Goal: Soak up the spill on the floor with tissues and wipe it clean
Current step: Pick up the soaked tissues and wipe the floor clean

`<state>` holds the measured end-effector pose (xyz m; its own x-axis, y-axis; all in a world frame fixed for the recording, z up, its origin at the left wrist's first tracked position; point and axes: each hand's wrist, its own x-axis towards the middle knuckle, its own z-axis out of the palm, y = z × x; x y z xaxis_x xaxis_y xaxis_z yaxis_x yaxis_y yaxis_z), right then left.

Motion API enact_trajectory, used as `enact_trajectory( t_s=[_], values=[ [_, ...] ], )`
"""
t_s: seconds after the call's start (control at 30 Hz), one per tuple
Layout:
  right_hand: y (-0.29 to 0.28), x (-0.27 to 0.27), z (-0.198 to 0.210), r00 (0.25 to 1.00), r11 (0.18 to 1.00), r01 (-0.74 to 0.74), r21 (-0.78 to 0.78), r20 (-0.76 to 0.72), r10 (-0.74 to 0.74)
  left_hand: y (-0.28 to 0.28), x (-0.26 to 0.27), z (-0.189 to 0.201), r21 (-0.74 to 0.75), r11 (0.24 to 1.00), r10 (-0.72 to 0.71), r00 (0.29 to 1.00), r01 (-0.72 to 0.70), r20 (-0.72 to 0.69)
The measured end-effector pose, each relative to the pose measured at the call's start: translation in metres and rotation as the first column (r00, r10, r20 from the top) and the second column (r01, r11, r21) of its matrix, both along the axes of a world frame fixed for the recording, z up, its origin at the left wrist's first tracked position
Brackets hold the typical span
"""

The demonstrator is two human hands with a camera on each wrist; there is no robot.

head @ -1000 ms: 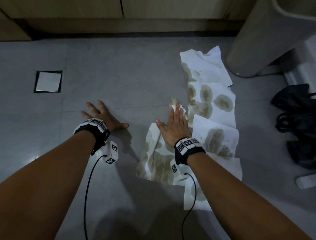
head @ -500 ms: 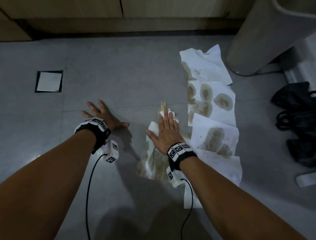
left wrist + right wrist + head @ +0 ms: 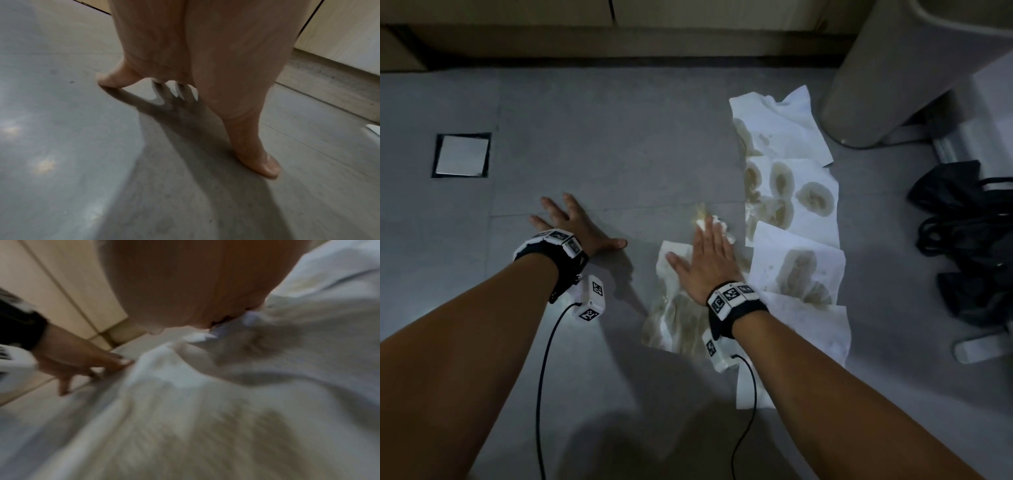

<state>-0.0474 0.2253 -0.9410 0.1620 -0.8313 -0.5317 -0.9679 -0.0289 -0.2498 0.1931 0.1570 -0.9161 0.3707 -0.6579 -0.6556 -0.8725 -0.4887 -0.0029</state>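
Note:
Several white tissues (image 3: pixel 794 192) blotched with brownish liquid lie in a column on the grey floor (image 3: pixel 619 144). My right hand (image 3: pixel 707 258) lies flat, fingers straight, pressing a crumpled stained tissue (image 3: pixel 678 318) at the column's left side. A wet bunched tip (image 3: pixel 702 214) pokes out beyond the fingertips. The right wrist view is blurred and filled with the soaked tissue (image 3: pixel 226 402) under the palm. My left hand (image 3: pixel 575 224) is spread flat on bare floor well left of the tissues, holding nothing; in the left wrist view its thumb (image 3: pixel 257 159) and fingers press the floor (image 3: pixel 82 146).
A tall grey bin (image 3: pixel 914 68) stands at the back right, close to the top tissue. Dark straps or a bag (image 3: pixel 976 240) lie at the right edge. A square floor drain cover (image 3: pixel 462 156) sits at the left. Cabinet bases (image 3: pixel 619 37) run along the back.
My right hand slid left with the crumpled tissue, away from the column of tissues, then a little forward. The left hand has stayed planted on the floor.

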Motion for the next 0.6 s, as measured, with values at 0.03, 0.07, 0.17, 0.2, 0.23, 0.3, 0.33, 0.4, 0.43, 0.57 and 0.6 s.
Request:
enact_trajectory(
  t_s=[0.03, 0.07, 0.17, 0.2, 0.23, 0.3, 0.33, 0.4, 0.43, 0.57, 0.6],
  values=[
    [0.004, -0.007, -0.004, 0.999, 1.0, 0.009, -0.025, -0.041, -0.01, 0.0, 0.0, 0.0, 0.004, 1.0, 0.0, 1.0, 0.0, 0.001],
    [0.007, -0.011, -0.007, 0.998, 0.999, 0.0, -0.044, -0.067, -0.003, 0.0, 0.0, 0.0, 0.006, 1.0, -0.001, 1.0, 0.001, 0.001],
    [0.005, -0.015, -0.008, 1.0, 1.0, 0.004, -0.009, -0.031, -0.004, 0.0, 0.001, 0.0, 0.004, 1.0, 0.005, 1.0, -0.005, -0.005],
    [0.006, -0.017, -0.006, 0.999, 0.999, 0.032, 0.001, -0.023, -0.032, 0.0, 0.0, 0.0, 0.002, 1.0, 0.003, 1.0, -0.003, -0.007],
    [0.008, -0.02, -0.005, 0.998, 0.998, 0.063, -0.004, -0.023, -0.063, 0.0, 0.0, 0.0, 0.002, 1.0, -0.001, 1.0, 0.001, -0.007],
    [0.014, -0.028, -0.007, 0.995, 0.996, 0.086, -0.033, -0.04, -0.087, 0.001, 0.0, -0.001, 0.007, 1.0, -0.001, 1.0, 0.001, -0.004],
    [0.017, -0.03, -0.007, 0.995, 0.996, 0.079, -0.038, -0.055, -0.081, 0.001, 0.0, -0.001, 0.008, 1.0, 0.0, 1.0, 0.0, -0.001],
    [0.016, -0.029, -0.008, 0.995, 0.996, 0.085, -0.018, -0.045, -0.086, 0.001, 0.001, 0.0, 0.009, 1.0, 0.004, 1.0, -0.004, -0.003],
    [0.014, -0.028, -0.006, 0.994, 0.994, 0.109, -0.007, -0.023, -0.109, 0.001, 0.0, 0.0, 0.01, 1.0, 0.004, 1.0, -0.004, -0.007],
    [0.015, -0.026, -0.006, 0.989, 0.989, 0.15, -0.009, 0.019, -0.15, 0.0, 0.001, 0.0, 0.006, 1.0, 0.002, 1.0, -0.002, -0.012],
    [0.016, -0.026, -0.007, 0.99, 0.99, 0.141, -0.007, 0.007, -0.141, 0.001, 0.001, 0.0, 0.005, 1.0, 0.002, 1.0, -0.002, -0.009]
  ],
)
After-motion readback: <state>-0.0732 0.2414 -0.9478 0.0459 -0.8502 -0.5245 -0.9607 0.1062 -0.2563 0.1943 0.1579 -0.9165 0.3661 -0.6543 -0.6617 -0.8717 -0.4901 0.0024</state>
